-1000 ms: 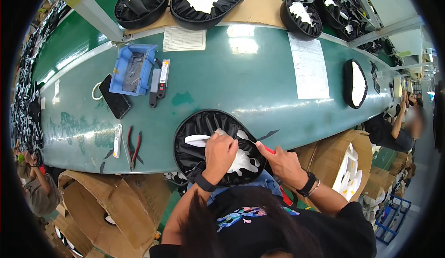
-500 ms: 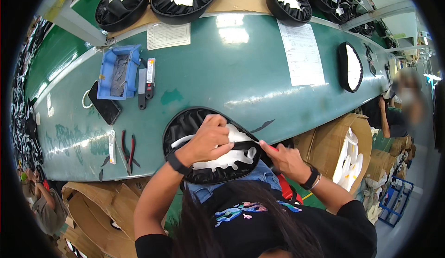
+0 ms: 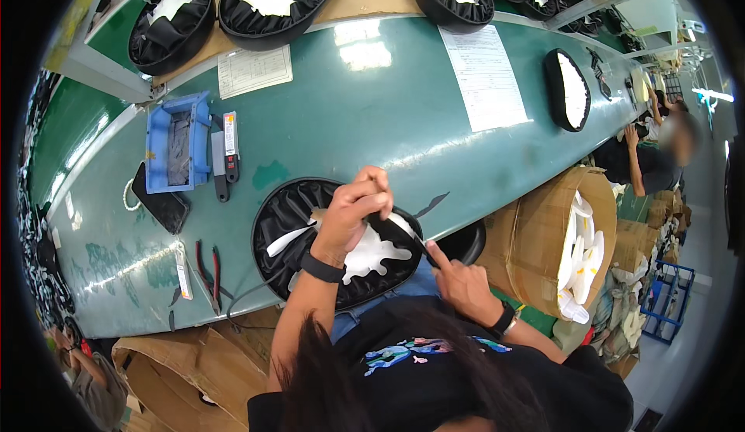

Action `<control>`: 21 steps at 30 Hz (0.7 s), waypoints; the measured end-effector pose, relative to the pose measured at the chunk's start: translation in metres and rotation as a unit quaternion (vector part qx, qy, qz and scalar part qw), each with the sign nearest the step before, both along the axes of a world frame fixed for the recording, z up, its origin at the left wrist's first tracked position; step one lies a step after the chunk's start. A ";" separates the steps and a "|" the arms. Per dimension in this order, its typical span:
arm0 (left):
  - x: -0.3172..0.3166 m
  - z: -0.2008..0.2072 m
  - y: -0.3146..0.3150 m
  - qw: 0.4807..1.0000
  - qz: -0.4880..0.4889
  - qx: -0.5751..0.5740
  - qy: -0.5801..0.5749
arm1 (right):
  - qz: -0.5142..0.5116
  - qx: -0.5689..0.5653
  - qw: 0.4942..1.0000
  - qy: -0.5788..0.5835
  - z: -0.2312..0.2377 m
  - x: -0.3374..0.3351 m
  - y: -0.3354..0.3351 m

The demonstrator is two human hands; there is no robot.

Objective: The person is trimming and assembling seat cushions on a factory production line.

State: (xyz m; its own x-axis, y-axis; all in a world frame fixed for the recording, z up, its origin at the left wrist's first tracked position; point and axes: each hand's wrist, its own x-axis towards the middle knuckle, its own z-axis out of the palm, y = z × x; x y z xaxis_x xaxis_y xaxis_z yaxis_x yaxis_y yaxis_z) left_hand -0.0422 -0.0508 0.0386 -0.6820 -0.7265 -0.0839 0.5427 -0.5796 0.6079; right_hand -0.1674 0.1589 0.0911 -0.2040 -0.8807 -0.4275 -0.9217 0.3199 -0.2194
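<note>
An oval black piece [image 3: 281, 218] with gathered, leather-like lining rests against my lap and the bench's near edge. A white scalloped panel [image 3: 371, 255] lies inside it. My left hand [image 3: 353, 211] is closed above the panel, pinching a strip of black material [image 3: 380, 229] raised from the lining. My right hand [image 3: 467, 286] is closed round a slim bladed tool [image 3: 423, 247], index finger stretched along it. The blade meets the black material near the right rim; the tool's handle is hidden in the hand.
Left on the green bench [image 3: 326, 121] are a blue bin [image 3: 157, 149], a phone [image 3: 161, 203], snap-off cutters [image 3: 230, 149] and pliers [image 3: 208, 277]. Similar black pieces [image 3: 287, 20] line the back. Cardboard boxes [image 3: 516, 238] stand below the front edge. A co-worker [image 3: 632, 160] is at far right.
My left hand has risen, pulling the black strip up from the oval piece. My right hand has shifted slightly down, and the tool's red handle no longer shows. The whole view has shifted a little.
</note>
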 end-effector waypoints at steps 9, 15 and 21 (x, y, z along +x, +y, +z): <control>-0.031 -0.028 -0.018 0.620 -0.029 -0.718 -0.317 | 0.028 -0.074 0.996 0.030 -0.006 -0.022 -0.065; -0.015 -0.036 -0.038 0.985 -0.029 -0.132 -0.103 | -0.091 -0.022 0.996 0.002 0.004 0.033 -0.026; 0.036 0.010 -0.084 0.758 -0.161 -0.425 -0.468 | 0.065 -0.042 0.993 0.092 0.006 -0.026 -0.089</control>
